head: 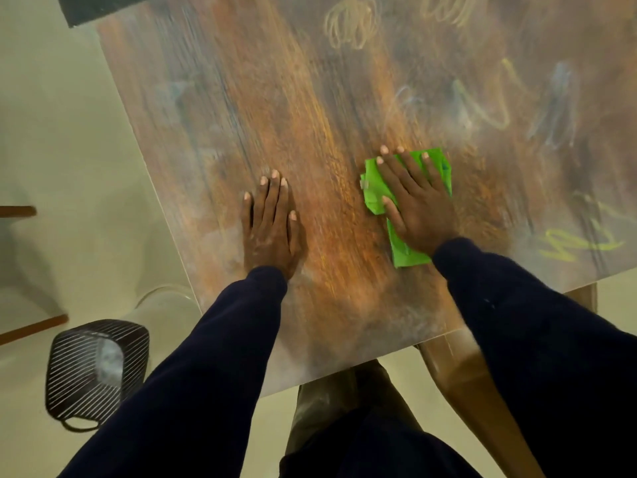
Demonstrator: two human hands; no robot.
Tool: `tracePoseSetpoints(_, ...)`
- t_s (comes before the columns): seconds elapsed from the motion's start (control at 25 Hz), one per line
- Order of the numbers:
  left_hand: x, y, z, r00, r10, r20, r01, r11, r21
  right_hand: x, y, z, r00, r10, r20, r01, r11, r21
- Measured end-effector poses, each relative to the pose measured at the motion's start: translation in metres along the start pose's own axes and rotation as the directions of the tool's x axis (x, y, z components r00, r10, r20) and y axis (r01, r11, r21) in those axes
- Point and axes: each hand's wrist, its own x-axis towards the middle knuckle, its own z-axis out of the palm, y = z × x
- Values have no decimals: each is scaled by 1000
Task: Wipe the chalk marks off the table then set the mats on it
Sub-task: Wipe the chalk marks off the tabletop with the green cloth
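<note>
Your left hand (272,225) lies flat on the table (241,98), a bit toward 7 o'clock from the middle, with its fingers straight and close together and nothing in it. Your right hand (418,205) is just past the middle toward 4 o'clock. Its fingers are straight and spread wide, and it presses down flat on the green cloth (374,188), which is folded and pokes out on the thumb side and by your wrist. The two hands are near each other but not touching. The wood between them looks brown and fairly clean (the picture is blurry, so thin smears are hard to tell). Chalk marks show on the far and right parts: a pale yellow scribble (348,25) at 12 o'clock, a bluish smear (558,98) at 2 o'clock, and a bright yellow-green squiggle (579,243) at 3 o'clock near the table edge. A dark flat thing (100,6) sits on the table corner at 11 o'clock; you cannot tell if it is a mat. A black slatted box (93,370) stands on the floor at 8 o'clock.
</note>
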Motion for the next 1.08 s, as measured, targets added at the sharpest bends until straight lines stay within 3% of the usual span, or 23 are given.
tracePoseSetpoints(0.12, 0, -2, 3, 1000, 4, 6, -4, 1000, -4, 41, -58, 10, 969, 231, -89, -231, 973, 19)
tracePoseSetpoints(0.2, -2, -2, 3, 1000, -3, 7, 3, 1000, 5, 46, -96, 17, 972, 217, -89, -214, 976, 46)
tracePoseSetpoints(0.36, -1, -2, 3, 1000, 18, 8, -18, 1000, 11, -27, -115, 22, 994, -93, 59, 91, 995, 42)
tracePoseSetpoints(0.52, -1, -2, 1, 999, 12, -35, -12, 1000, -13, -83, -40, 15, 854, -485, 191, 480, 874, 75)
tracePoseSetpoints(0.6, 1, -1, 1, 1000, 4, -12, -4, 1000, -8, -67, 5, 7, 828, -530, 184, 529, 847, 59)
tracePoseSetpoints(0.68, 0, -1, 1, 1000, 2, 12, -3, 1000, 14, -35, 26, 3, 899, -424, 114, 424, 905, 25)
tracePoseSetpoints(0.76, 1, -1, 0, 1000, 0, 24, 0, 1000, 1, -3, 12, 4, 981, -194, 21, 194, 981, -4)
tracePoseSetpoints(0.84, -1, 0, -3, 999, -1, 39, 2, 1000, -27, 13, -25, 11, 997, 46, -57, -47, 999, -12)
tracePoseSetpoints(0.92, -3, 3, -4, 998, 20, 63, -19, 1000, -10, 21, -69, 18, 968, 220, -118, -220, 975, 6)
tracePoseSetpoints(1.0, -1, 3, -5, 996, 38, 82, -38, 999, -3, 21, -105, 21, 944, 298, -140, -294, 954, 52)
tracePoseSetpoints(1.08, -3, 3, -6, 992, 86, 94, -82, 995, -50, -9, -120, 23, 966, 240, -92, -235, 970, 67)
